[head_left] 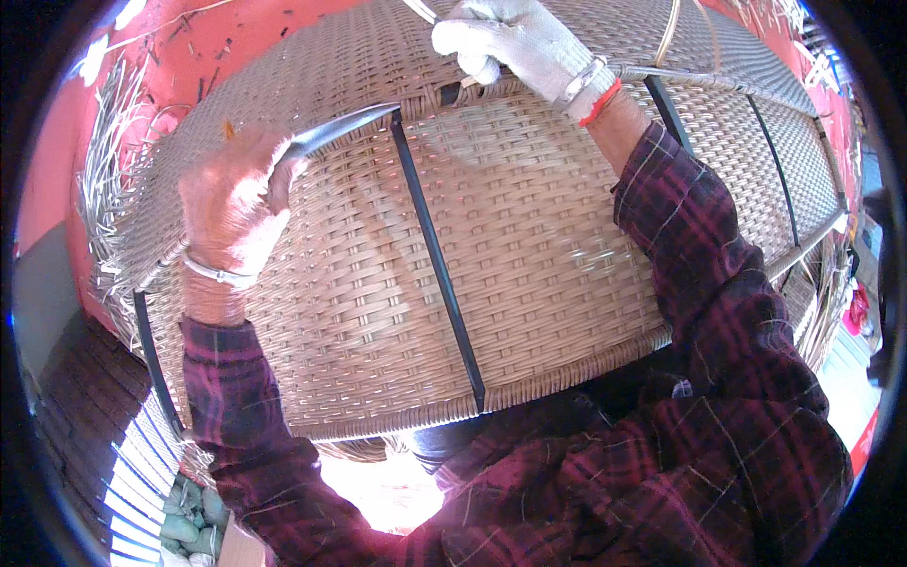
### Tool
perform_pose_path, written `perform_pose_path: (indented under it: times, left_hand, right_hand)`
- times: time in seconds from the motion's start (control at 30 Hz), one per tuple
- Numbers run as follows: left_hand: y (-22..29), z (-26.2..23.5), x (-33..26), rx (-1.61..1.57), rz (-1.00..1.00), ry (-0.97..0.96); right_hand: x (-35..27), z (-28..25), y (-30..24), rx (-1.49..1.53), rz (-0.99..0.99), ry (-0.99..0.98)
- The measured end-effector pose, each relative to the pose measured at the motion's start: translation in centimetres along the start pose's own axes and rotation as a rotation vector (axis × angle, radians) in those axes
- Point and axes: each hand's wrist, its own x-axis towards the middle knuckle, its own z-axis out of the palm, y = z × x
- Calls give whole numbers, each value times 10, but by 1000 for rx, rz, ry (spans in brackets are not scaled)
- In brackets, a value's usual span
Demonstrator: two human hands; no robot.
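Note:
My bare left hand (241,194) is closed round a shiny tapering metal blade (340,129). Its tip reaches the top of a black frame bar (435,250); the handle end is hidden in my fist. My right hand (510,47), in a whitish glove, is closed at the far edge of the piece, with a pale weaving strand (419,9) at its fingers. Below both hands spreads a large woven tan wicker panel (539,246), part of a piece of wicker furniture. Wrapped strands (430,99) cover the rail between my hands.
Another woven face (321,71) slopes away beyond the rail. Loose strands (109,170) hang in a bundle at the left, and a thin strand loop (671,33) stands up at the right. Scraps lie on the red floor (222,52). Greenish bundles (194,520) sit at lower left.

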Motion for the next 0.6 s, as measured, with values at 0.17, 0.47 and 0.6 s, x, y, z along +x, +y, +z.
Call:
perform_pose_path:
  times: [0.17, 0.47, 0.6]
  left_hand:
    - [-11, 25, -3, -339, -322, -140]
    - [-11, 48, -15, -214, -180, 209]
    - [-25, 40, 5, -365, -304, -21]
  right_hand:
    - [-3, 0, -2, 37, 6, -11]
    - [-1, -1, 0, 19, -1, 17]
    - [0, 0, 0, 37, 16, 2]
